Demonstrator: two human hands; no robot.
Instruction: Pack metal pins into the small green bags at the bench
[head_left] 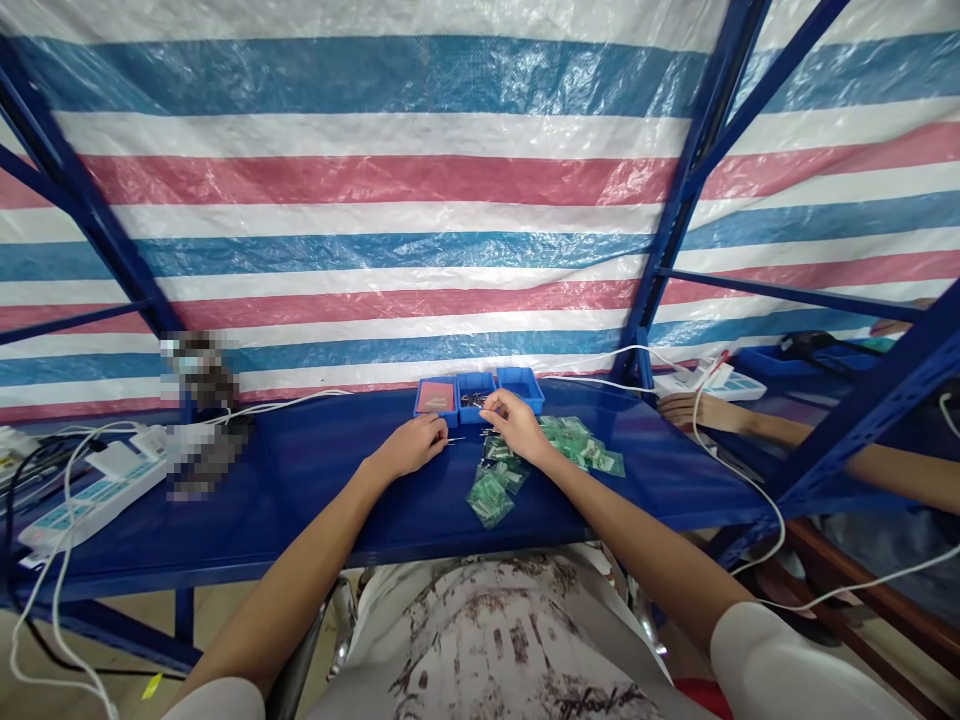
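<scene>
My left hand [417, 445] is closed in a pinch just in front of the left bin, on a thin, pale, pin-like piece [455, 440] that sticks out to the right. My right hand [516, 422] reaches to the front of the middle blue bin [466, 415], its fingers pinched together; what is between them is too small to make out. Small dark and shiny parts [474, 399] lie in that bin. The left blue bin [426, 411] holds a flat pinkish piece [436, 397]. Green-looking small clear packets [491, 498] lie beneath and beside my right hand.
At the right stands another blue bin [534, 392]. White power strips [97, 500] and cables lie at the left; another power strip [731, 383] is at the right. A co-worker's hand [697, 410] rests near it beyond a blue frame post [847, 430]. Striped sheeting hangs behind.
</scene>
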